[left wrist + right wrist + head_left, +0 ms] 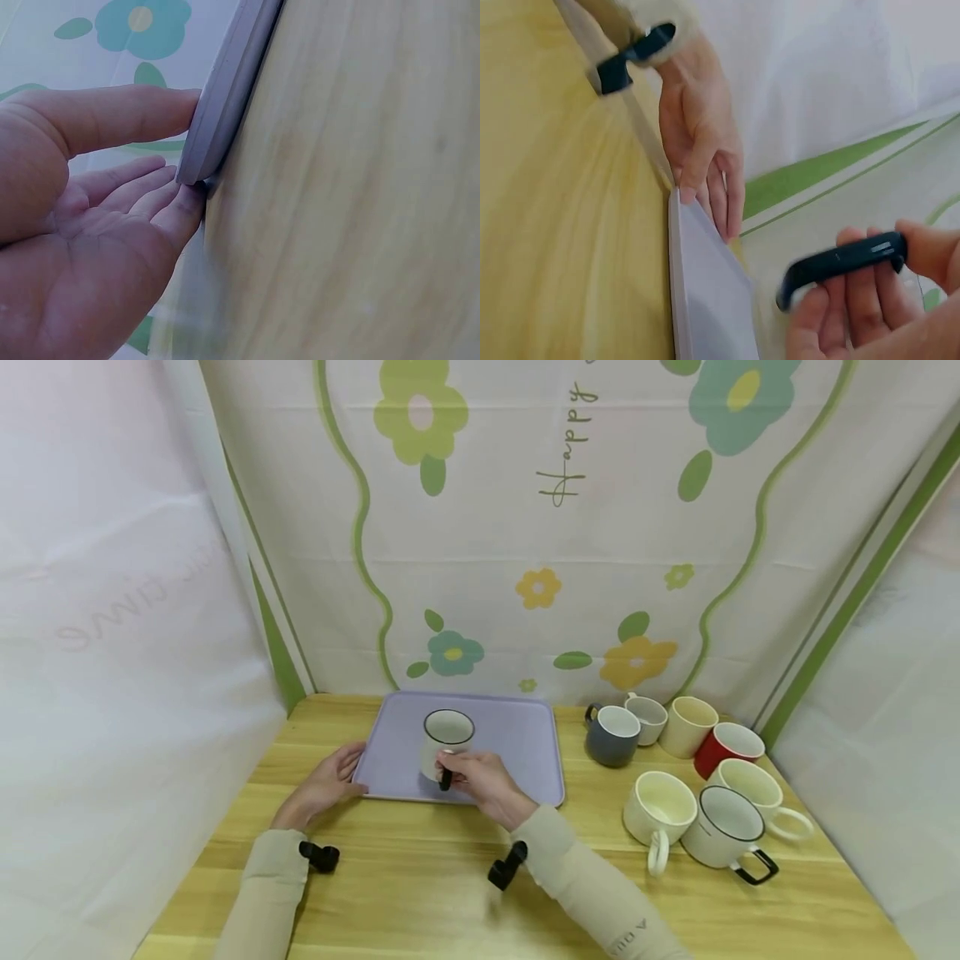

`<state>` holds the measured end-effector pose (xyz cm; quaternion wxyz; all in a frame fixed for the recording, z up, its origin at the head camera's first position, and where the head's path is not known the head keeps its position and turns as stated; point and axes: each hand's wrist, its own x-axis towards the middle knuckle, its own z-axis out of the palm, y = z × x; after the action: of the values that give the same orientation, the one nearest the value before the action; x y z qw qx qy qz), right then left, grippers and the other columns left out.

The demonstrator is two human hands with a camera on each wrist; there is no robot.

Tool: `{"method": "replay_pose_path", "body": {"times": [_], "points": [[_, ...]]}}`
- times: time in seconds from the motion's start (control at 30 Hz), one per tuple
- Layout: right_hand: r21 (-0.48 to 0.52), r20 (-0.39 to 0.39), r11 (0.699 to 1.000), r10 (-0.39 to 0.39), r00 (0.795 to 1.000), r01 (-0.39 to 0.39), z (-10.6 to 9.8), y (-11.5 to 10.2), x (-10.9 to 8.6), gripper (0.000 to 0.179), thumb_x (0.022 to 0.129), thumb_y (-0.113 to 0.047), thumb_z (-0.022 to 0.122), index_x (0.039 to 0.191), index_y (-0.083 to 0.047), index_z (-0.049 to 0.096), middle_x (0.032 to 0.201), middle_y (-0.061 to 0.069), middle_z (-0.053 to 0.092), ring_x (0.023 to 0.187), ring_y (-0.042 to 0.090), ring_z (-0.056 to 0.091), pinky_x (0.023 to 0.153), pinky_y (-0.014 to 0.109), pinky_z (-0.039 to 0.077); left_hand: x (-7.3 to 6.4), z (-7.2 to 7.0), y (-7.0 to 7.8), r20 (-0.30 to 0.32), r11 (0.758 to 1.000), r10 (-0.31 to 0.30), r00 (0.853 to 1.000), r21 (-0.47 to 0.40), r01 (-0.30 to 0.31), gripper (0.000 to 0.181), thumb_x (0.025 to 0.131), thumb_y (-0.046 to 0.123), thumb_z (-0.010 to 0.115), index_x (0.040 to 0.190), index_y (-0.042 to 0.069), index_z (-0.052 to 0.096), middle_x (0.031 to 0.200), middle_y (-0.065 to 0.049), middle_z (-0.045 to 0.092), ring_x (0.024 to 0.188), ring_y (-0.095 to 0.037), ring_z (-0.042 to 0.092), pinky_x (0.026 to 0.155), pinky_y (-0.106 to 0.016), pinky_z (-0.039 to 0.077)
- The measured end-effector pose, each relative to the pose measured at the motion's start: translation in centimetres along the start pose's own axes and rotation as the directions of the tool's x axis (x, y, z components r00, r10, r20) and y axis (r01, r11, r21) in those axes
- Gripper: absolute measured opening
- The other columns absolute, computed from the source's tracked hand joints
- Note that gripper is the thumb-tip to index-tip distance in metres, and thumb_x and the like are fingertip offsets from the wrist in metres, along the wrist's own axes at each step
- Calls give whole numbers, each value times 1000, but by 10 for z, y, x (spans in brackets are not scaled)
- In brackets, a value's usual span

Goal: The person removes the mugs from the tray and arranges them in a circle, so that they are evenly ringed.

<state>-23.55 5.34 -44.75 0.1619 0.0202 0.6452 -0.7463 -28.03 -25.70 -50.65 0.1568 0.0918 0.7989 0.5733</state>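
On a lavender tray (517,710) stands or hovers a white mug (435,747) with a dark rim and black handle; its base overlaps the tray in the head view. My right hand (487,783) grips the handle (844,262), thumb on one side and fingers on the other. The mug's body is out of the right wrist view. My left hand (326,785) holds the tray's near left corner. Its thumb (142,116) touches one edge of that corner and the fingers (180,214) lie along the other side.
Several mugs stand at the table's right: a dark grey one (611,746), light grey (650,722), beige (684,727), red (712,758), two cream ones, and another white mug (716,839) with a black handle. A flowered cloth (480,552) rises behind the wooden table (405,893).
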Motion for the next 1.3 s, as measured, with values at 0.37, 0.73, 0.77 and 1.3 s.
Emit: {"method": "replay_pose_path", "body": {"times": [0.37,0.73,0.77,1.3], "points": [[30,-381,995,-73,922,92,-63,5,-51,24,93,-26,83,98,-3,84,78,-7,79,77,9,64,81,27,54,1,0,0,5,1000,-7,1000,-5,7,93,94,-8,70,168,-1,14,176,-26,10,164,-46,10,132,-56,22],[29,-597,978,-148,788,205,-112,22,-71,17,93,-25,83,87,-10,84,76,-13,73,78,5,62,75,22,55,-2,-1,1,8,1000,10,1000,-3,-10,92,95,-7,69,168,-2,13,176,-27,8,164,-46,9,131,-57,21],[19,-616,979,-150,773,205,-116,24,-71,17,93,-26,84,86,-11,84,75,-14,73,78,4,61,73,21,54,-2,-1,1,8,1000,11,1000,-3,-11,92,95,-7,69,168,-3,13,176,-27,8,164,-47,9,131,-56,21],[-37,-770,970,-182,612,242,-139,44,-66,26,90,-28,86,76,-7,83,63,-15,72,63,2,52,52,18,37,1,0,-1,4,1000,9,1000,2,-9,93,95,-7,70,168,-2,14,176,-27,9,164,-46,10,131,-56,22]]}}
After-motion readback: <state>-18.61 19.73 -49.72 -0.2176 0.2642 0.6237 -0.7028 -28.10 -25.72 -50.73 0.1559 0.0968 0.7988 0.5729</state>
